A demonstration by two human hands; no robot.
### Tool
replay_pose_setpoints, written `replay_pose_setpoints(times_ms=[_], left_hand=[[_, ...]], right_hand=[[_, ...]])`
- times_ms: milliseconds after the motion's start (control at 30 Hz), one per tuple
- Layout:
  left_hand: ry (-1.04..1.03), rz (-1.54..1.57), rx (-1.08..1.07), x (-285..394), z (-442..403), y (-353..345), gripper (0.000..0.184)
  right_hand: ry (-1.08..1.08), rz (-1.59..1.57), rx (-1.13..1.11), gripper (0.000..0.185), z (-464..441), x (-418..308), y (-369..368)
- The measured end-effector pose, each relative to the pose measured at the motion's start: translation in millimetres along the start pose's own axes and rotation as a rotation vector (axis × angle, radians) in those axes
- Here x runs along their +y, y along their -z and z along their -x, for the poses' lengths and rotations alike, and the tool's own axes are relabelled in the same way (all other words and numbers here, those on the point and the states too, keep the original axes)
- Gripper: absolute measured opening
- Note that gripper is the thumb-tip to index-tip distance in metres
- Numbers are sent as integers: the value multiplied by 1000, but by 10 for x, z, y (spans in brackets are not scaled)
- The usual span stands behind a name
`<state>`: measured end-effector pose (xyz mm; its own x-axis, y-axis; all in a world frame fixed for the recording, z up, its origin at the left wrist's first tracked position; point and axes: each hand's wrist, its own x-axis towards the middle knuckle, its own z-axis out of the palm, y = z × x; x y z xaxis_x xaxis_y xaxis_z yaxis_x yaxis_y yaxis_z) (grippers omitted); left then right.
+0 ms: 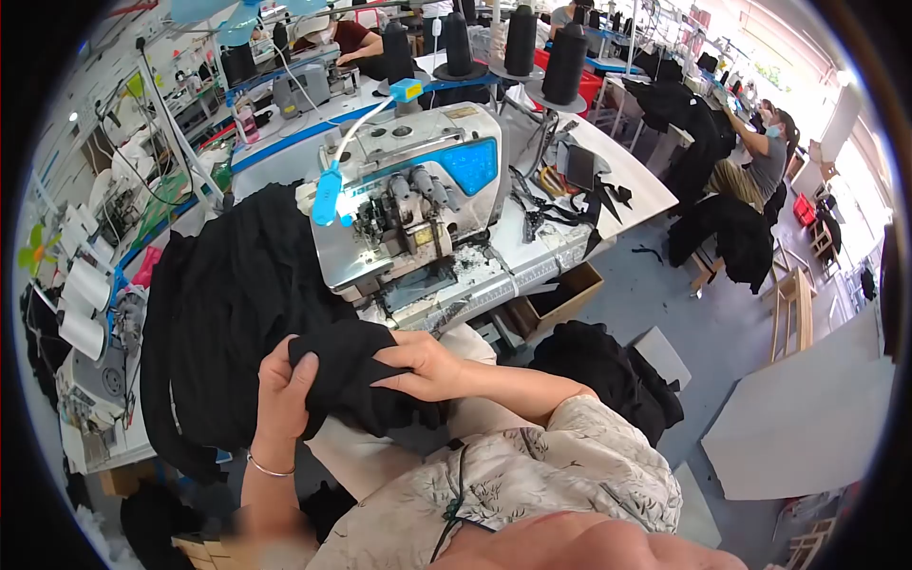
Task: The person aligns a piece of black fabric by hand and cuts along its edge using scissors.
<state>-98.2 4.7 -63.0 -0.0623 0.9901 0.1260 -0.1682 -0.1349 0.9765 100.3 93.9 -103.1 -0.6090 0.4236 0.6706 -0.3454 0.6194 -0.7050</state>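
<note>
My left hand [282,388] is closed on a piece of black fabric [337,359], its thumb lying on top of the cloth. The right hand [425,365] pinches the same fabric from the other side, so the cloth stretches between both hands above my lap. Just beyond them stands a white and blue overlock sewing machine [408,190], its needle area lit by a small blue lamp [328,195]. To the left, a large heap of black fabric [237,304] covers the table beside the machine and hangs over its edge.
Black thread cones [565,66] stand behind the machine. On the table's right side lie a phone [579,167] and black scraps [551,217]. An open drawer [565,302] sits under the table, near a black cloth pile [608,370]. A co-worker [765,152] sits at far right.
</note>
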Motion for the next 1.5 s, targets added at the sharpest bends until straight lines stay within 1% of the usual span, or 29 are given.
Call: replay_pose_setpoints(times_ms=[33,67,167,233,300,367,400,433,500,600,633,700,800,833,867,933,1000,1033,1100,1133,1167,1233,1267,1300,1333,1367,1433,1467,1500], left_hand=[[29,-31,-43,4,-16,11,18],[115,-67,-23,-17,-26,16,15],[43,-287,40,-115,-61,43,11],[-26,-618,-82,68,-163,86,10],[-129,-633,-129,226,-340,56,13],[-342,-744,-136,285,-581,106,18],[-351,-736,-124,254,-756,115,18],[-362,-727,-118,186,-939,142,18],[-362,-976,-65,-91,-1318,307,17],[-231,-1058,-104,-541,-1598,502,19],[-219,-1078,-94,-570,-1615,434,21],[-281,-1120,-81,-628,-1732,369,21],[-392,-1249,-77,-813,-2085,384,26],[-198,-1292,-72,-745,-2158,339,33],[-66,-1341,-19,-606,-2162,237,29],[-290,-1067,46,-889,-2175,476,30],[-107,-1152,-236,-622,-2061,652,36],[31,-1012,-285,-534,-1919,722,36],[264,-691,-217,-343,-1536,712,33],[283,-983,-264,-243,-1456,859,30],[346,-1079,-170,-405,-1364,1143,25],[-442,-1637,202,-615,-1145,1216,13],[-493,-1513,224,-587,-1070,1115,5],[-546,-1387,244,-439,-1001,775,4],[-245,-1017,181,-428,-885,613,23],[-34,-530,115,-483,-780,449,44],[109,-313,-195,-498,-619,84,62],[77,-283,-387,-525,-576,-33,59],[135,-247,-383,-801,-432,104,48]], right_hand=[[52,-2,52,19,28,-11,11],[11,44,66,19,66,9,35],[-144,138,43,19,231,200,89],[-69,82,100,19,293,326,37],[-66,133,67,21,266,280,78],[-81,76,93,21,147,171,114],[-105,94,99,20,129,251,135],[-97,213,123,17,115,418,151],[-320,141,132,16,101,782,96],[-441,233,173,13,496,1041,-94],[-341,121,131,11,526,1056,-110],[-390,-5,209,10,521,1007,-116],[-412,86,277,9,249,953,40],[-377,167,325,9,203,1016,63],[-362,82,408,13,159,1044,48],[-430,229,364,17,225,1062,88],[-282,280,386,16,352,1081,107],[-208,277,422,16,417,1098,122],[-149,435,489,16,526,1041,255],[-120,504,516,16,560,1022,293],[-176,406,485,16,554,997,306],[-288,202,414,17,494,876,280],[-402,177,330,20,451,800,229],[-317,128,293,22,385,738,191],[-320,85,233,21,330,705,149],[-329,41,172,21,292,677,98],[-276,-21,151,17,228,610,34],[-263,-62,161,17,187,556,25],[-250,-102,171,19,167,529,34]])
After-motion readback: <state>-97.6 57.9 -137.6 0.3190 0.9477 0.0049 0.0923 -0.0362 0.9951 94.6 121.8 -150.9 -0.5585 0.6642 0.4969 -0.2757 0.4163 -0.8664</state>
